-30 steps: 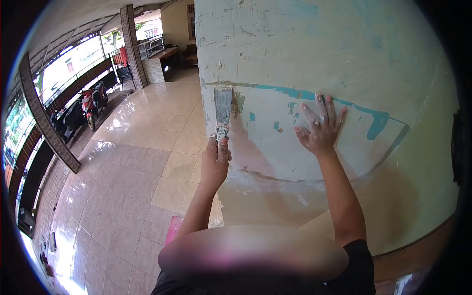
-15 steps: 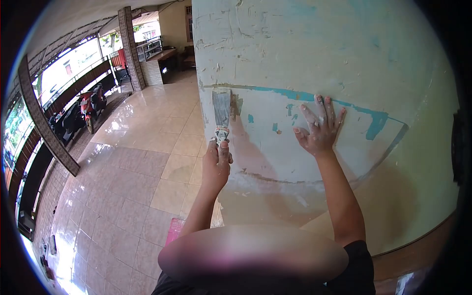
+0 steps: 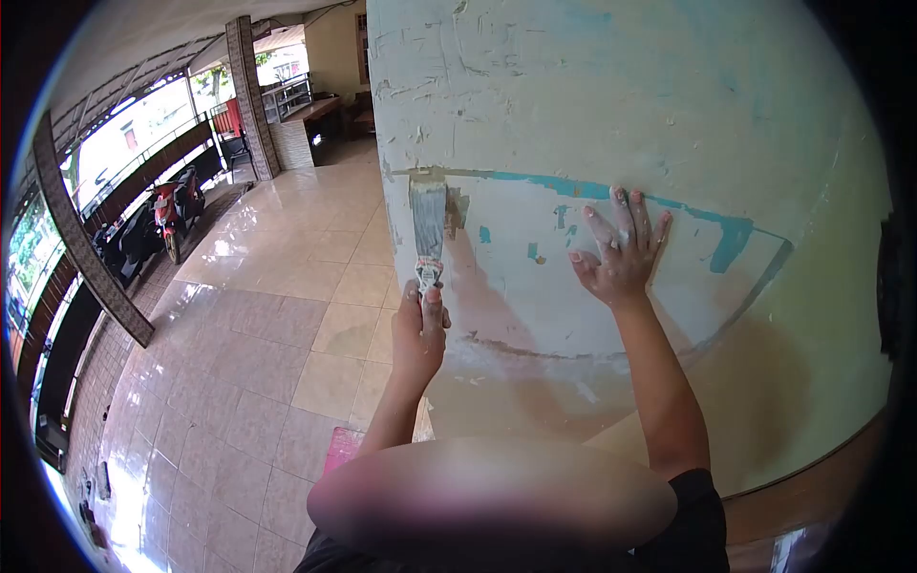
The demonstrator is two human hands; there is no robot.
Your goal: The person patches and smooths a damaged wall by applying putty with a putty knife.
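My left hand (image 3: 420, 325) is wrapped round the handle of a putty knife (image 3: 430, 222), whose wide, smeared blade points up against the wall (image 3: 573, 95) near its left edge. Just above the blade tip shows a small brownish scraped patch (image 3: 427, 176). Fingers spread, my right hand (image 3: 623, 244) lies against the wall, dusted with white. Between and around the hands is a whitish, fan-shaped area (image 3: 521, 286) with a turquoise strip (image 3: 549, 183) along its top and several turquoise spots inside it.
Shiny floor tiles (image 3: 248, 315) stretch out to the left of the wall. A red motorcycle (image 3: 170, 215) is parked by the railing, near tiled pillars (image 3: 250, 95). Something pink (image 3: 342, 447) is on the floor below my left arm.
My left hand and the putty knife have slid slightly down the wall, showing more of the brownish patch above the blade. My right hand has stayed in place.
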